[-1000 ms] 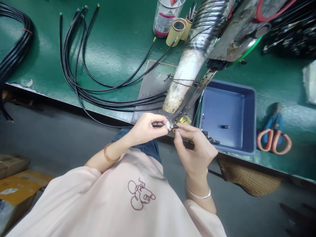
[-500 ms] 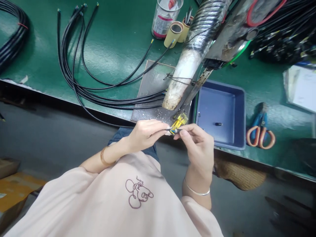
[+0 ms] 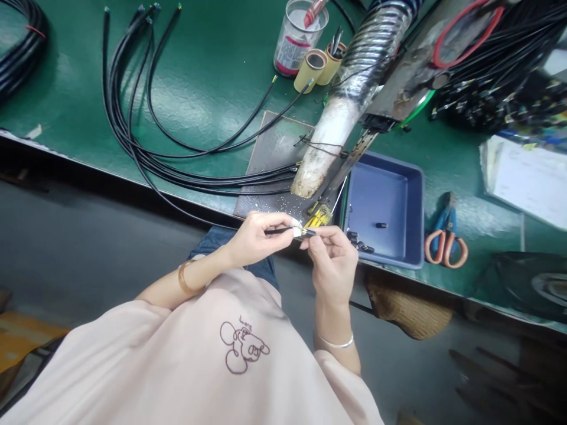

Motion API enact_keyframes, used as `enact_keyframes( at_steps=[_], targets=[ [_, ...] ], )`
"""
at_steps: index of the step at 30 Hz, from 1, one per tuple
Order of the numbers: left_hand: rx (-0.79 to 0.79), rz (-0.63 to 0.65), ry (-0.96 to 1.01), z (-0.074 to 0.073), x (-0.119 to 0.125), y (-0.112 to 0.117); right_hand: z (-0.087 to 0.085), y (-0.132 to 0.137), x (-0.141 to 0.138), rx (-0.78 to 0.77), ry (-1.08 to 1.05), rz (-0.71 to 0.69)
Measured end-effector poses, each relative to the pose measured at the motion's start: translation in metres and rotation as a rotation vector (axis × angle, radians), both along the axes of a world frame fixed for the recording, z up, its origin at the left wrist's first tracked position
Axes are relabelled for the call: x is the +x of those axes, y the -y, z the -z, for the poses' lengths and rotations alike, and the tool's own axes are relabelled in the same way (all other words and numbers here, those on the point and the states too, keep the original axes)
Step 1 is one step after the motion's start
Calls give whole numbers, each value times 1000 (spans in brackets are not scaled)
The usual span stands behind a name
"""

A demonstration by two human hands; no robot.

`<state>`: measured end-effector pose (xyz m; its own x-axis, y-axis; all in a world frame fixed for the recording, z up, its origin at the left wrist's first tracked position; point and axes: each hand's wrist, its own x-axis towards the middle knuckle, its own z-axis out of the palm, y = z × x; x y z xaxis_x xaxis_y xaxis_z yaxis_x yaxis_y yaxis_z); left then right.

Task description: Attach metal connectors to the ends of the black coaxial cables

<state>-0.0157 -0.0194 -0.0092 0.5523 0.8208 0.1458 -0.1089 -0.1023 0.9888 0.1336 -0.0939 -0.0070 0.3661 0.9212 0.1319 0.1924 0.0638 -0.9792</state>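
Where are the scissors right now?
Head view, right side: the scissors lie on the green bench just right of the blue tray, near the bench's front edge.

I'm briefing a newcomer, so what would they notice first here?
The left hand and right hand meet at the bench edge, pinching a cable end. Behind them a wrapped machine arm slants over a plate, with black cables to its left and a blue tray to its right.
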Motion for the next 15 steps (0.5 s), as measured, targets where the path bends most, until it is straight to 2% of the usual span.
enact_keyframes(
  at_steps=[3,5,8,12,15],
  targets=[
    [-7,-29,34,3,1,0,3,2,-2,5,-15,10],
    [65,-44,53,4,1,0,2,4,-1,6,-19,-13],
    [199,-68,71,2,1,1,-6,5,2,-25,52,-40],
    [268,-87,94,0,2,1,-17,6,5,-38,160,-27],
    [274,-65,89,0,3,0,-17,4,5,-52,77,-48]
  ],
)
